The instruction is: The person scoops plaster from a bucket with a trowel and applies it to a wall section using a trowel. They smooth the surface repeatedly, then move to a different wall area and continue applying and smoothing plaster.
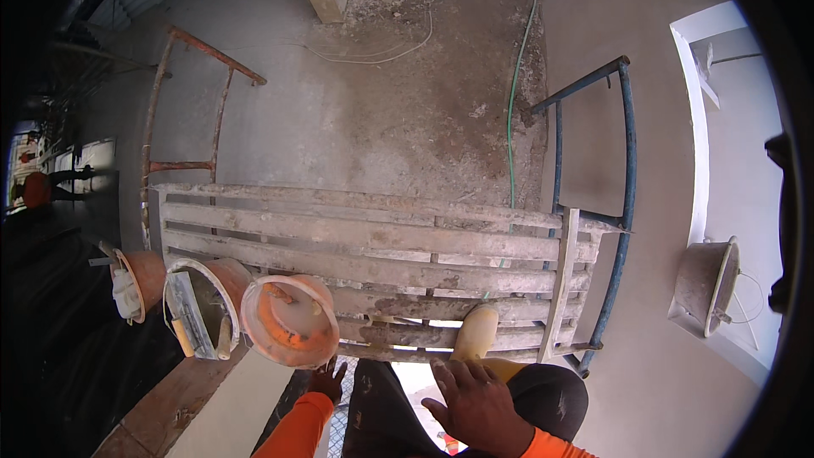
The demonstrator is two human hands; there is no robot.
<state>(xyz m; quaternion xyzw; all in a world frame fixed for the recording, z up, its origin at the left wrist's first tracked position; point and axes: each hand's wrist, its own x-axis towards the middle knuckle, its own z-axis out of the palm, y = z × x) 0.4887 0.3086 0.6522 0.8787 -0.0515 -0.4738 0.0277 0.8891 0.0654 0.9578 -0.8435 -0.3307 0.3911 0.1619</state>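
My left hand is low, just below an orange bucket, its fingers stretched out. Whether it touches the bucket is unclear. The bucket looks wet inside, with something orange-brown at its upper left. My right hand is spread over my bent knee, thumb apart and nothing in it. Beyond its fingertips, my yellow boot rests on the slatted wooden platform. Left of the orange bucket, a second bucket carries a flat metal trowel with a wooden handle, and another handle beside it.
A third bucket holds something white. Rusty and blue scaffold frames rise at either end of the platform. A green hose runs along the floor below. Another bucket sits in the wall opening at right. Someone in orange is far left.
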